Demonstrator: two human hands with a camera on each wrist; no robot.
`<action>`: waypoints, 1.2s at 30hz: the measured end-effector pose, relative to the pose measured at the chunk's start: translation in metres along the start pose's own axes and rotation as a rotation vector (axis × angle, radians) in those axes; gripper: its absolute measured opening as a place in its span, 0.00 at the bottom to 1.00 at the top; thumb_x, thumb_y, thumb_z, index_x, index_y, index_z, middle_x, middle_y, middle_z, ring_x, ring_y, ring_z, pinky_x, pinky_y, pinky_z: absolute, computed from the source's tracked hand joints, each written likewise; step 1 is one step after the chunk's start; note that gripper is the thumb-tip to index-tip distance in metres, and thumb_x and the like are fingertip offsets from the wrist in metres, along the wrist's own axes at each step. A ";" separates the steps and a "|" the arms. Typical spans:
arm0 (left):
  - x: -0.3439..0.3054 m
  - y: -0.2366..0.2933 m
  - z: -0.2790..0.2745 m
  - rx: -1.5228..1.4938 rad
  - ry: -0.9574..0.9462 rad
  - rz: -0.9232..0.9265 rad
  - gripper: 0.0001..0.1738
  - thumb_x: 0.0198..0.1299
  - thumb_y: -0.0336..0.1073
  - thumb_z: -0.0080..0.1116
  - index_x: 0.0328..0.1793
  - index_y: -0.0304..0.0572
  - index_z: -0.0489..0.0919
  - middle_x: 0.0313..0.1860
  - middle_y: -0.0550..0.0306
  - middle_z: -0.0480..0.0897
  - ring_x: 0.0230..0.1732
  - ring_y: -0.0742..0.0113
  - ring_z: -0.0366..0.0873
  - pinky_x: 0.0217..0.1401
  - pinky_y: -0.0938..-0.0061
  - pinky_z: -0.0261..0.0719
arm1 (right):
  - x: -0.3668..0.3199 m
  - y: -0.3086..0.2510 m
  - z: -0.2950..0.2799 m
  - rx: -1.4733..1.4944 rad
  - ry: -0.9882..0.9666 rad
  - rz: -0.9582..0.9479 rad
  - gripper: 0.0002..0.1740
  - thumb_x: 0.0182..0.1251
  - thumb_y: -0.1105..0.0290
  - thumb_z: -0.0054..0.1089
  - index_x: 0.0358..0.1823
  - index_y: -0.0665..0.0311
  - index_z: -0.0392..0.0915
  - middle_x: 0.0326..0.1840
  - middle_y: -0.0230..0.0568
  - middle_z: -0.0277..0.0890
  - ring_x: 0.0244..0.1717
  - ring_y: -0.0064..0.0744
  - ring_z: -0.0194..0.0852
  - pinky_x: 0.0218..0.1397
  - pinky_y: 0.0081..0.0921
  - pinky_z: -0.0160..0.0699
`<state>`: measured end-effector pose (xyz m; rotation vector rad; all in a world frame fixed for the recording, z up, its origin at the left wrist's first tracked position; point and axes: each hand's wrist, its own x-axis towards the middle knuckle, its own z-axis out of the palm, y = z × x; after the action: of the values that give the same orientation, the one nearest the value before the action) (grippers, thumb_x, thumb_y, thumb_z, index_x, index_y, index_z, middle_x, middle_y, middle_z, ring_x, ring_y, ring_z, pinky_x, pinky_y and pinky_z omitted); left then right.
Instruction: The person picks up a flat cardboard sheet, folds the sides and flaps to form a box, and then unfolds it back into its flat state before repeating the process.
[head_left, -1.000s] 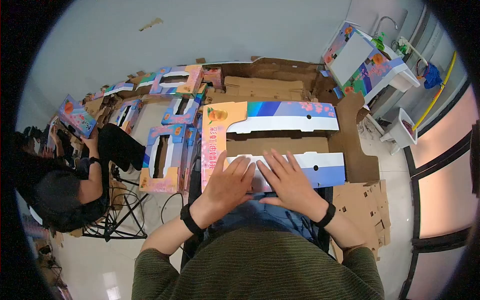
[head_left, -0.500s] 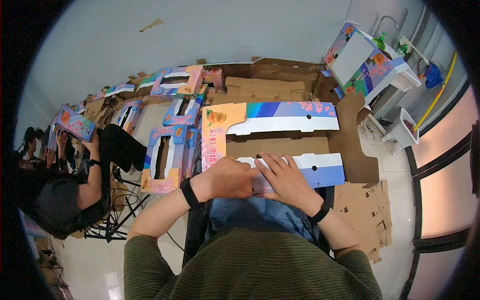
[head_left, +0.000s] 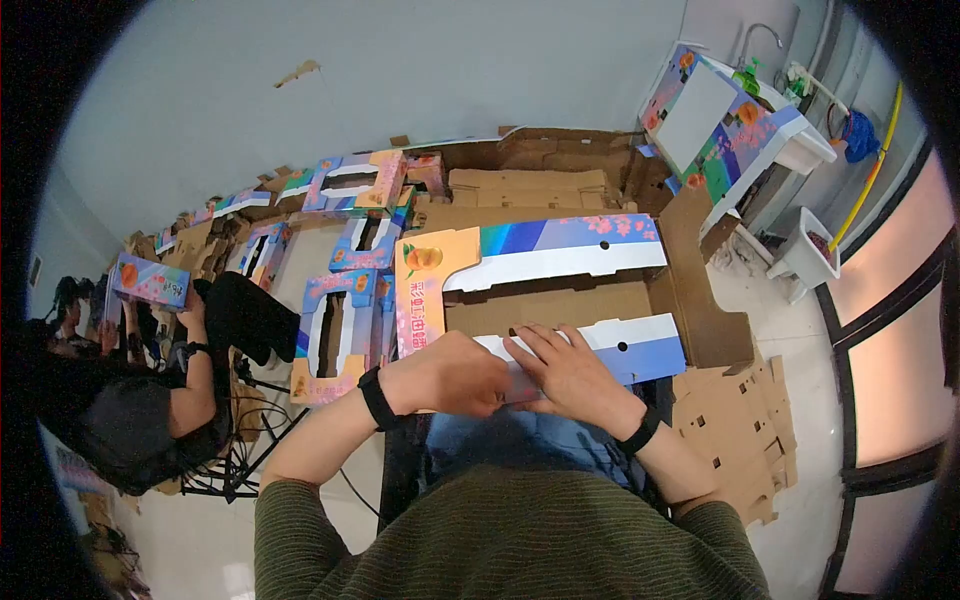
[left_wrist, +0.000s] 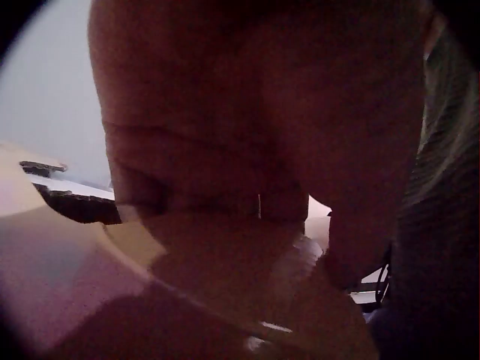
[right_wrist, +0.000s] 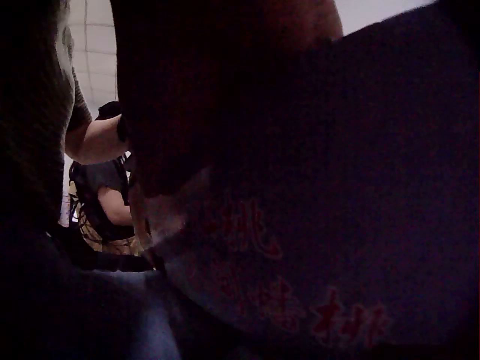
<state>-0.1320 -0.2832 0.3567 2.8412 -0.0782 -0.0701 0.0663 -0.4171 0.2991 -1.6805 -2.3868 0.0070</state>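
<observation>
A printed cardboard fruit box (head_left: 550, 245) lies in front of me in the head view, its top flaps folded partly in around a long opening. My left hand (head_left: 450, 375) curls its fingers at the left part of the near flap (head_left: 650, 340) and grips the box there. In the left wrist view this hand (left_wrist: 247, 112) looms dark over the printed edge. Beside it, my right hand (head_left: 580, 380) rests with extended fingers across the near flap, its thumb at the near side. Red lettering on the box side (right_wrist: 360, 225) shows in the dark right wrist view.
Several similar printed boxes (head_left: 335, 330) stand to the left. Another person (head_left: 130, 410) sits there with a box (head_left: 150, 280). Flat cardboard sheets (head_left: 735, 430) lie low at the right, below a brown end flap (head_left: 705, 300). A sink (head_left: 800, 140) stands at the back right.
My left hand has gone from lying spread on the near flap to curled fingers at it. The right hand stays on the flap. The other person's box has dropped and turned.
</observation>
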 end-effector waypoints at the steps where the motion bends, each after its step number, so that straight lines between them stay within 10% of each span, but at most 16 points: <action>1: 0.000 -0.002 0.001 0.005 0.003 0.024 0.11 0.54 0.44 0.68 0.40 0.51 0.86 0.33 0.54 0.83 0.36 0.49 0.85 0.38 0.58 0.83 | 0.000 0.000 0.001 0.011 0.010 0.002 0.55 0.56 0.42 0.74 0.80 0.61 0.61 0.79 0.51 0.63 0.81 0.47 0.58 0.78 0.51 0.58; 8: -0.013 0.008 -0.031 -0.133 -0.054 0.090 0.11 0.55 0.40 0.71 0.40 0.46 0.86 0.38 0.56 0.86 0.44 0.51 0.83 0.53 0.57 0.78 | -0.005 -0.001 0.001 -0.095 0.019 -0.019 0.55 0.55 0.41 0.74 0.80 0.61 0.61 0.80 0.50 0.61 0.81 0.47 0.56 0.79 0.53 0.56; 17: 0.013 -0.084 -0.010 0.451 0.786 -0.392 0.33 0.60 0.51 0.70 0.68 0.41 0.77 0.62 0.45 0.80 0.67 0.40 0.73 0.69 0.50 0.70 | -0.007 -0.006 -0.002 -0.081 0.051 -0.016 0.53 0.58 0.39 0.71 0.78 0.61 0.62 0.77 0.48 0.64 0.79 0.46 0.59 0.80 0.54 0.55; 21: 0.017 -0.099 -0.025 0.110 0.500 -0.540 0.37 0.59 0.55 0.71 0.66 0.37 0.78 0.59 0.41 0.83 0.60 0.42 0.81 0.65 0.55 0.77 | -0.008 -0.005 0.000 -0.071 0.061 -0.011 0.53 0.58 0.39 0.71 0.78 0.61 0.63 0.76 0.48 0.65 0.78 0.46 0.60 0.79 0.54 0.56; 30: 0.007 -0.100 -0.031 0.008 0.744 -0.434 0.34 0.57 0.44 0.75 0.66 0.35 0.78 0.58 0.42 0.83 0.63 0.47 0.80 0.64 0.58 0.78 | -0.009 -0.004 0.002 -0.045 0.062 0.017 0.54 0.53 0.43 0.76 0.78 0.61 0.63 0.74 0.47 0.67 0.77 0.45 0.62 0.77 0.51 0.57; 36: -0.057 -0.107 -0.056 -0.705 0.919 -0.397 0.38 0.65 0.37 0.69 0.80 0.43 0.67 0.70 0.55 0.76 0.72 0.63 0.73 0.74 0.66 0.71 | -0.014 -0.001 -0.004 0.005 0.131 0.000 0.59 0.50 0.43 0.77 0.81 0.60 0.59 0.74 0.48 0.66 0.75 0.47 0.63 0.78 0.51 0.57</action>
<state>-0.1809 -0.1608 0.3805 1.9112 0.5774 0.9111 0.0703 -0.4312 0.3011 -1.6255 -2.2892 -0.0942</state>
